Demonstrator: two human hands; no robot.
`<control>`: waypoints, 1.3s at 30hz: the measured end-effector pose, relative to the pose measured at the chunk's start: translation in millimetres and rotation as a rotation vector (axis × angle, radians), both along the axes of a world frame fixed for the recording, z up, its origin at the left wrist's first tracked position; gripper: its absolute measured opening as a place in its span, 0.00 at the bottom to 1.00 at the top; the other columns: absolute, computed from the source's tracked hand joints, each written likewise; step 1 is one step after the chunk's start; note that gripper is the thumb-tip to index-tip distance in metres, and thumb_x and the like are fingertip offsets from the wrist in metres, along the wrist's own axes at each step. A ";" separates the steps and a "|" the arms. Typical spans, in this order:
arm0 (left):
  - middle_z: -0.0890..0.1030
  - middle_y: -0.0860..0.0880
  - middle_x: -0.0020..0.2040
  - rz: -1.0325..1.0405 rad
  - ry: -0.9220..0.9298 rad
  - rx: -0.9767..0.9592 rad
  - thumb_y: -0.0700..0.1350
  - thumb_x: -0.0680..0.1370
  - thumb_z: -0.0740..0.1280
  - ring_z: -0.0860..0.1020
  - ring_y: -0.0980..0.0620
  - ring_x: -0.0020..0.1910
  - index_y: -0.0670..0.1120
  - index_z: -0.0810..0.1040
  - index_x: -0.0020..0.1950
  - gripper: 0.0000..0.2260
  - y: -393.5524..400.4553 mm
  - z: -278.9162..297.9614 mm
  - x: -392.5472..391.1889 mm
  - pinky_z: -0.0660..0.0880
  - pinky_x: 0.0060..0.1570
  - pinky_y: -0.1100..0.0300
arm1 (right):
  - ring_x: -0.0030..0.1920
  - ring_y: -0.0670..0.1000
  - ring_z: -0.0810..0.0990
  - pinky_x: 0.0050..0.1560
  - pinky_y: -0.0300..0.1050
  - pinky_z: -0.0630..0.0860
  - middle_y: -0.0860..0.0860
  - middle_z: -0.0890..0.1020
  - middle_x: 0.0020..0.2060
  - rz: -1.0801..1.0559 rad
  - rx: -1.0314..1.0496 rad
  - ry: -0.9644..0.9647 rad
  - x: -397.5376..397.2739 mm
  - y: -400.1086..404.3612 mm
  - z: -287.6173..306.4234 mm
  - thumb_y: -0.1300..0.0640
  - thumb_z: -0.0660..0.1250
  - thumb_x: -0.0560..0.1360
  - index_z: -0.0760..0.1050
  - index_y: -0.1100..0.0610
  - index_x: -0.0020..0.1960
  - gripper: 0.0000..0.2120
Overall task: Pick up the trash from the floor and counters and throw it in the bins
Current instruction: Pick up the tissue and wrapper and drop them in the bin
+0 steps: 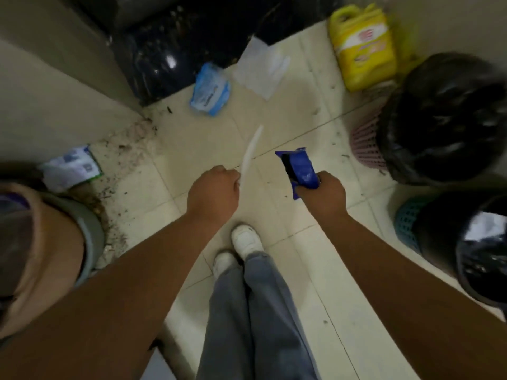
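Note:
My left hand (215, 192) is closed on a thin white strip (251, 152) that curves up and away from the fist. My right hand (322, 194) grips a crumpled blue wrapper (300, 168) above the tiled floor. On the floor ahead lie a light blue packet (210, 90) and a white sheet of paper (260, 67). A white and green packet (72, 167) lies at the left by the wall. To the right stand a pink bin (365, 144) and a teal bin (408, 226), both lined with black bags.
A yellow jug (362, 48) stands in the far right corner. A black glossy base (175, 48) fills the back. Dirt and crumbs (123, 149) lie along the left wall. My white shoes (245, 241) and grey trousers are below my arms.

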State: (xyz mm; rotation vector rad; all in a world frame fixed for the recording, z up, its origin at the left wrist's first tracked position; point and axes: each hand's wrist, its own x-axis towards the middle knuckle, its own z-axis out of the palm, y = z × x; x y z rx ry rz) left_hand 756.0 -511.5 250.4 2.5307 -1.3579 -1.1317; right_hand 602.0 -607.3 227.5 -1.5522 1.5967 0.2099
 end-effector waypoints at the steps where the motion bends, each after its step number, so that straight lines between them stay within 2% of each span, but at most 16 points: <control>1: 0.79 0.35 0.53 -0.049 0.006 -0.030 0.40 0.81 0.58 0.78 0.40 0.52 0.36 0.79 0.56 0.12 -16.5 19.8 -15.4 0.74 0.49 0.52 | 0.25 0.45 0.62 0.22 0.25 0.66 0.49 0.65 0.25 -0.053 -0.013 -0.012 -16.6 -6.1 20.8 0.67 0.63 0.72 0.58 0.55 0.27 0.20; 3: 0.78 0.36 0.54 -0.147 0.021 -0.055 0.40 0.81 0.58 0.78 0.40 0.53 0.37 0.78 0.59 0.13 -48.6 55.4 -53.5 0.74 0.50 0.51 | 0.25 0.46 0.61 0.21 0.31 0.65 0.49 0.64 0.25 -0.162 -0.052 -0.032 -58.3 -17.0 60.1 0.67 0.63 0.72 0.58 0.55 0.27 0.20; 6: 0.78 0.38 0.55 -0.279 0.036 -0.084 0.42 0.81 0.57 0.77 0.41 0.52 0.39 0.78 0.59 0.13 -89.9 95.0 -126.5 0.74 0.49 0.53 | 0.25 0.47 0.61 0.25 0.37 0.58 0.49 0.64 0.24 -0.347 -0.092 -0.019 -140.0 -31.8 104.8 0.65 0.64 0.72 0.57 0.53 0.27 0.21; 10: 0.78 0.39 0.56 -0.357 0.124 -0.066 0.42 0.82 0.56 0.77 0.42 0.53 0.39 0.77 0.60 0.13 -120.4 119.9 -247.2 0.74 0.49 0.53 | 0.30 0.55 0.68 0.26 0.39 0.60 0.50 0.67 0.25 -0.517 -0.077 0.069 -269.2 -42.7 132.2 0.63 0.66 0.71 0.60 0.53 0.28 0.20; 12: 0.78 0.39 0.56 -0.365 0.177 -0.024 0.41 0.81 0.57 0.77 0.42 0.54 0.38 0.77 0.58 0.12 -135.2 117.7 -307.8 0.73 0.50 0.53 | 0.36 0.55 0.71 0.27 0.43 0.61 0.54 0.71 0.28 -0.567 -0.018 0.134 -331.9 -48.0 130.8 0.63 0.67 0.72 0.65 0.59 0.31 0.14; 14: 0.78 0.38 0.55 -0.340 0.210 0.022 0.40 0.81 0.57 0.76 0.42 0.54 0.36 0.77 0.54 0.11 -155.4 107.2 -362.7 0.73 0.51 0.53 | 0.39 0.58 0.74 0.28 0.44 0.62 0.60 0.74 0.36 -0.614 0.046 0.192 -386.8 -58.6 119.2 0.61 0.67 0.73 0.70 0.64 0.41 0.08; 17: 0.79 0.39 0.56 -0.296 0.238 0.099 0.40 0.81 0.57 0.77 0.42 0.55 0.37 0.77 0.53 0.11 -178.8 87.1 -435.9 0.73 0.48 0.53 | 0.46 0.64 0.80 0.36 0.43 0.67 0.66 0.80 0.42 -0.631 0.120 0.267 -452.1 -73.0 95.4 0.57 0.68 0.73 0.73 0.68 0.49 0.13; 20: 0.79 0.39 0.57 -0.250 0.275 0.167 0.40 0.81 0.57 0.77 0.42 0.56 0.37 0.76 0.55 0.11 -195.6 64.7 -491.2 0.75 0.51 0.52 | 0.46 0.62 0.79 0.31 0.41 0.68 0.65 0.82 0.48 -0.601 0.168 0.277 -489.4 -85.9 74.1 0.57 0.68 0.73 0.73 0.69 0.56 0.18; 22: 0.76 0.40 0.62 -0.277 0.253 0.209 0.41 0.81 0.58 0.75 0.42 0.61 0.40 0.73 0.62 0.12 -205.3 48.4 -513.8 0.74 0.56 0.52 | 0.54 0.63 0.78 0.45 0.48 0.75 0.65 0.80 0.56 -0.599 0.192 0.277 -502.1 -96.7 59.5 0.57 0.68 0.73 0.70 0.68 0.61 0.21; 24: 0.73 0.40 0.66 -0.313 0.218 0.269 0.42 0.80 0.59 0.72 0.42 0.65 0.41 0.69 0.67 0.15 -213.1 31.6 -523.5 0.72 0.60 0.52 | 0.62 0.64 0.74 0.60 0.51 0.71 0.65 0.76 0.62 -0.556 0.232 0.287 -507.2 -108.2 45.6 0.57 0.65 0.75 0.66 0.67 0.66 0.23; 27: 0.72 0.40 0.66 -0.393 0.137 0.353 0.41 0.80 0.59 0.72 0.42 0.65 0.40 0.69 0.66 0.15 -215.8 17.2 -519.1 0.72 0.60 0.51 | 0.62 0.64 0.73 0.56 0.48 0.71 0.66 0.75 0.62 -0.364 0.330 0.292 -502.9 -118.8 37.6 0.57 0.60 0.77 0.68 0.66 0.65 0.19; 29: 0.73 0.40 0.65 -0.440 0.075 0.371 0.40 0.80 0.58 0.72 0.42 0.64 0.40 0.70 0.65 0.14 -216.4 13.3 -506.9 0.72 0.60 0.51 | 0.62 0.64 0.73 0.58 0.50 0.71 0.65 0.74 0.63 -0.252 0.332 0.281 -493.5 -123.3 37.9 0.58 0.59 0.78 0.68 0.65 0.66 0.19; 31: 0.73 0.41 0.66 -0.471 0.019 0.376 0.40 0.80 0.57 0.71 0.43 0.65 0.41 0.70 0.66 0.15 -215.7 17.1 -488.7 0.71 0.61 0.52 | 0.65 0.63 0.70 0.63 0.51 0.70 0.63 0.72 0.65 -0.138 0.269 0.269 -479.6 -127.7 41.9 0.57 0.58 0.78 0.66 0.63 0.67 0.20; 34: 0.67 0.44 0.72 -0.506 -0.090 0.304 0.43 0.81 0.56 0.66 0.45 0.70 0.43 0.63 0.73 0.20 -212.0 28.7 -448.2 0.66 0.67 0.53 | 0.71 0.60 0.64 0.70 0.54 0.64 0.61 0.67 0.70 0.053 0.108 0.255 -448.2 -139.1 53.9 0.53 0.57 0.79 0.61 0.61 0.71 0.23; 36: 0.60 0.45 0.76 -0.470 -0.177 0.234 0.46 0.81 0.55 0.59 0.46 0.75 0.44 0.55 0.76 0.23 -208.1 36.1 -410.8 0.59 0.73 0.51 | 0.74 0.59 0.58 0.74 0.56 0.60 0.58 0.61 0.74 0.164 0.025 0.250 -414.0 -147.6 63.7 0.50 0.55 0.79 0.58 0.59 0.73 0.25; 39: 0.51 0.45 0.79 -0.322 -0.248 0.209 0.48 0.82 0.53 0.49 0.47 0.78 0.44 0.50 0.77 0.25 -203.8 44.1 -343.5 0.48 0.77 0.48 | 0.74 0.63 0.57 0.73 0.62 0.58 0.58 0.61 0.75 0.294 -0.142 0.183 -343.7 -162.8 74.7 0.47 0.53 0.77 0.59 0.59 0.73 0.27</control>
